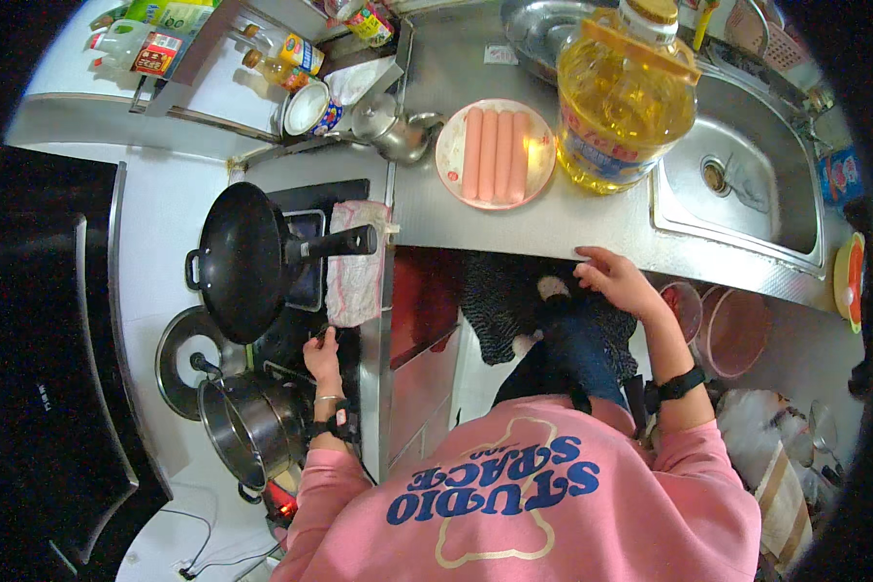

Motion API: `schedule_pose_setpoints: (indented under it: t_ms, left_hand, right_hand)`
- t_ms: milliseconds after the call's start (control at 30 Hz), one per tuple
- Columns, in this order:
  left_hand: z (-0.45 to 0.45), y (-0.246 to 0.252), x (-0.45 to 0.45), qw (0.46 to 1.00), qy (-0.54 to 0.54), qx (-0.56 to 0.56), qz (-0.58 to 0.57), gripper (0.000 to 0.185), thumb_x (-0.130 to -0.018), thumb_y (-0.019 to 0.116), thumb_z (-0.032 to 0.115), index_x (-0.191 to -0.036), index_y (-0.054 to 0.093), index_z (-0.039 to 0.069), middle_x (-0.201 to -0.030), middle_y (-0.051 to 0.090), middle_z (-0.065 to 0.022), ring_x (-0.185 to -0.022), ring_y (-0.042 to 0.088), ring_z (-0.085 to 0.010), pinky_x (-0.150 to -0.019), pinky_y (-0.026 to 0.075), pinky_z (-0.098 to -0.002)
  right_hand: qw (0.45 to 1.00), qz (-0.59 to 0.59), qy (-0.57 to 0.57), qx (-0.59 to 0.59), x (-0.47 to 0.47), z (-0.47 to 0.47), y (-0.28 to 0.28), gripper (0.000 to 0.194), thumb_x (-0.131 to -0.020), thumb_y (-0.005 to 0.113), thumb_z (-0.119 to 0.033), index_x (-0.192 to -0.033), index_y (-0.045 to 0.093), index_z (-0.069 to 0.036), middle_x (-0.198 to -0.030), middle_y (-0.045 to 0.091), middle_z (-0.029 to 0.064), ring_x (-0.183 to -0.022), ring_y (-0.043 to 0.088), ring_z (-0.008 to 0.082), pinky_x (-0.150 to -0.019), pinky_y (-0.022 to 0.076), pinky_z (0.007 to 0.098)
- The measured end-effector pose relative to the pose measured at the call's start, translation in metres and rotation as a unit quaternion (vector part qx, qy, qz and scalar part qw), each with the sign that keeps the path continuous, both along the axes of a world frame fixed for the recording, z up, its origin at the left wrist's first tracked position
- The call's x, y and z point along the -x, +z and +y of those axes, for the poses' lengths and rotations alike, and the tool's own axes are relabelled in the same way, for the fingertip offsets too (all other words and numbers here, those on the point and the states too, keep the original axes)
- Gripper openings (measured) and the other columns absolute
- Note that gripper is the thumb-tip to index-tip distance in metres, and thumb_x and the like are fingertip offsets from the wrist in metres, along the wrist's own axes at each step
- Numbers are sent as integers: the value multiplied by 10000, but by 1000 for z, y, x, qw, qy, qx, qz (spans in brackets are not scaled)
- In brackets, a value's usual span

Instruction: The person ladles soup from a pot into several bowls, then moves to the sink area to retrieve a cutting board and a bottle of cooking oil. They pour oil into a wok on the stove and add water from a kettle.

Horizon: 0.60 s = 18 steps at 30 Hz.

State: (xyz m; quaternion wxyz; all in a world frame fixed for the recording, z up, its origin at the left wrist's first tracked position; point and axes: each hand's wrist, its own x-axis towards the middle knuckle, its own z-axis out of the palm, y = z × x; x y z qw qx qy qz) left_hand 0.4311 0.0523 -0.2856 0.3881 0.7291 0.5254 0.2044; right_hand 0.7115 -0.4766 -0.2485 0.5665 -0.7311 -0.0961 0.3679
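My left hand [322,354] is at the front of the black gas stove [349,190], by the lower end of a folded white cloth [356,273]; its fingertips meet a small dark part, and whether they grip it cannot be told. A black wok [241,262] rests on the stove, its handle pointing over the cloth. My right hand [611,280], fingers loosely bent and holding nothing, is at the steel counter's front edge [480,236]. Behind it, several pink sausages [496,156] lie side by side on a round plate [451,178], beside a large bottle of yellow oil [618,109].
A steel sink [742,160] is at the right. A metal kettle [385,124] and a patterned bowl [309,108] stand behind the stove. A steel pot [244,425] and a glass lid [171,364] are at the left, near the dark range hood [36,327]. Plastic buckets [735,331] are below the counter.
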Motion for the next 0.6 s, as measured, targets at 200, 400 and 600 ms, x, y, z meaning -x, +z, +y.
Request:
schedule_pose_setpoints:
  t_ms: [200,400,600]
  left_hand:
    - [6,-6,2,998,-39,-15,52,312,-782,754,235,-766,570,-17,-676,587,-38,-567,539,-127,-511,446,-263]
    - [5,-26,17,993,11,-113,25,551,-748,786,317,-1050,517,-57,-917,545,-84,-694,543,-163,-565,467,-260]
    - [-41,2,17,996,33,-86,-11,563,-844,701,266,-1235,454,-54,-1074,461,-124,-809,486,-172,-747,448,-315]
  right_hand:
    - [987,-139,-36,71,-9,-1,51,379,-901,613,-219,-1201,559,6,-832,635,68,-749,594,115,-700,499,278]
    - [856,-491,-159,-10,-35,-7,148,165,-765,728,-88,-918,671,-61,-700,625,68,-599,589,180,-574,472,291]
    - [664,-706,-241,43,-83,-3,222,315,-692,737,-10,-983,634,-71,-889,607,111,-812,585,263,-698,482,347]
